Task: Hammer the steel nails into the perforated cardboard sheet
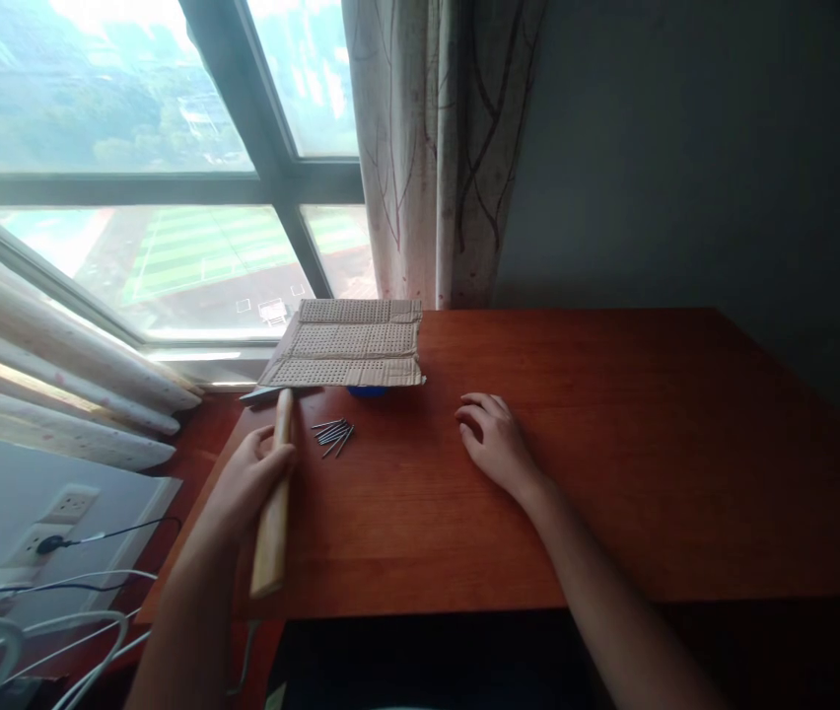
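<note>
My left hand is closed around the wooden handle of a hammer near the desk's left side. The handle points toward me, and its dark metal head lies at the far end, by the cardboard edge. Just right of the hammer, several metal nails lie in a loose fan on the wood. My right hand rests on the desk with loosely curved fingers apart, holding nothing. Beyond the nails is a piece of perforated cardboard, raised a little, with a blue thing partly hidden under its front edge.
The reddish-brown wooden desk reaches far to the right. A window and curtains stand behind and to the left. Wall sockets with a black plug and white cables are at the lower left.
</note>
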Action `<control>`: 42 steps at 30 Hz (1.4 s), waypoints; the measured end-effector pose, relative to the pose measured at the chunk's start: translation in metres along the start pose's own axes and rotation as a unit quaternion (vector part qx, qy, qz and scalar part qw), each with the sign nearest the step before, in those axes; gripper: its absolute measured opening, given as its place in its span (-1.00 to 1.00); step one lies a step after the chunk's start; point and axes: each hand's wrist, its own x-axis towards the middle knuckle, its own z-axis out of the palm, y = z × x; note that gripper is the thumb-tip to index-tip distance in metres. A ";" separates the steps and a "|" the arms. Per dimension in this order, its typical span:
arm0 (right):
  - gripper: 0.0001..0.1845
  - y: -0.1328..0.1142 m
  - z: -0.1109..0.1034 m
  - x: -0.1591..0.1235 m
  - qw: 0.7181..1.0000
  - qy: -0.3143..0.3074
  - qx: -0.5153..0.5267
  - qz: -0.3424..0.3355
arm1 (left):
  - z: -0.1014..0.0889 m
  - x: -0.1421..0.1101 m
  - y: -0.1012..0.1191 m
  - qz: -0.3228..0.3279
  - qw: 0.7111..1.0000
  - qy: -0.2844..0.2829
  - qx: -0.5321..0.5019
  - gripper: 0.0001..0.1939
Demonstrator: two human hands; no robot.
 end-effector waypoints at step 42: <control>-0.73 0.055 -0.094 0.000 0.954 0.123 -0.089 0.259 | 0.166 -0.057 0.081 0.490 0.800 -0.304 0.165 -0.68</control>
